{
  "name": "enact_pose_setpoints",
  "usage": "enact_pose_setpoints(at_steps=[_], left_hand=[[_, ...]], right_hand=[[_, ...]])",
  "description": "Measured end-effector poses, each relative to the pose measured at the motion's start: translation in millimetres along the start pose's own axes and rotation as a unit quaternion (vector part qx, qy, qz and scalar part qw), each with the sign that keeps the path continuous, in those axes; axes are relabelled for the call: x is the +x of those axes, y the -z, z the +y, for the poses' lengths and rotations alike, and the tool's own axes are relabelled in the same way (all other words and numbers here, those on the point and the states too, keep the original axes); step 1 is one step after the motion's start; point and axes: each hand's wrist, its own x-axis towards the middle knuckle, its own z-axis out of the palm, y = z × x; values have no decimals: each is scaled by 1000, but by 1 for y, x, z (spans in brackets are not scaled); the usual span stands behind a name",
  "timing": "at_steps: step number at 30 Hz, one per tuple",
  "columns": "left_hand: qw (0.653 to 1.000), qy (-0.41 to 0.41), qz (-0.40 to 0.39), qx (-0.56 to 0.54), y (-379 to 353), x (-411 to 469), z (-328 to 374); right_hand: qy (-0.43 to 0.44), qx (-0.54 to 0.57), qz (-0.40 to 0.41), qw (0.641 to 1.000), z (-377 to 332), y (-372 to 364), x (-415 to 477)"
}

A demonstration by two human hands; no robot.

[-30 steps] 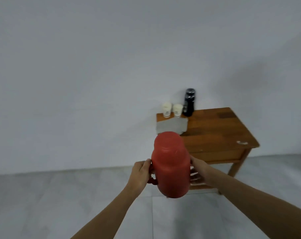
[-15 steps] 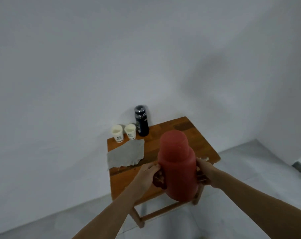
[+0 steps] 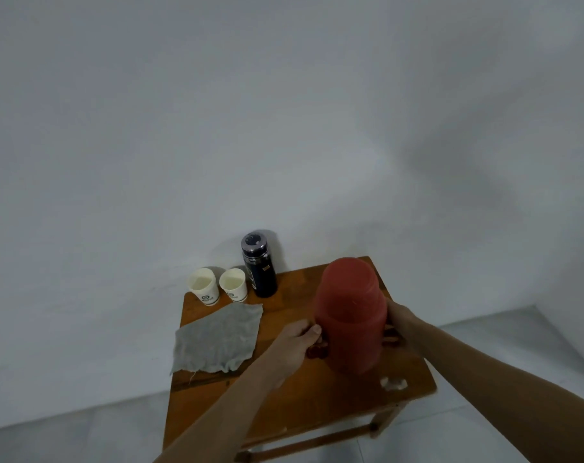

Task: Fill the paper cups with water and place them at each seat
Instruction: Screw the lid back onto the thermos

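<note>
white wall (image 3: 217,128), grey floor (image 3: 484,345), wooden table (image 3: 317,402)

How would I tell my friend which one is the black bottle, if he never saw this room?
Find the small wooden table against the white wall. Along its back edge, by the wall, stand two cups and, just right of them, the bottle. It is tall, dark and capped, while the cups are short, white and open and the flask is red.
</note>
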Motion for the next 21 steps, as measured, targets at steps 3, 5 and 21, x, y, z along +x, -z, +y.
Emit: enact_pose_setpoints(at_steps=[3, 5, 21], left_hand=[[1000, -6, 1, 8, 9, 26, 5], [1000, -7, -2, -8, 18, 46, 7], [999, 13, -10, -40, 46, 182, 10]], right_hand=[[-17, 34, -10, 999, -21, -6, 20], [-28, 63, -27, 997, -34, -11, 31], [-44, 116, 5, 992, -114, -21, 153]])
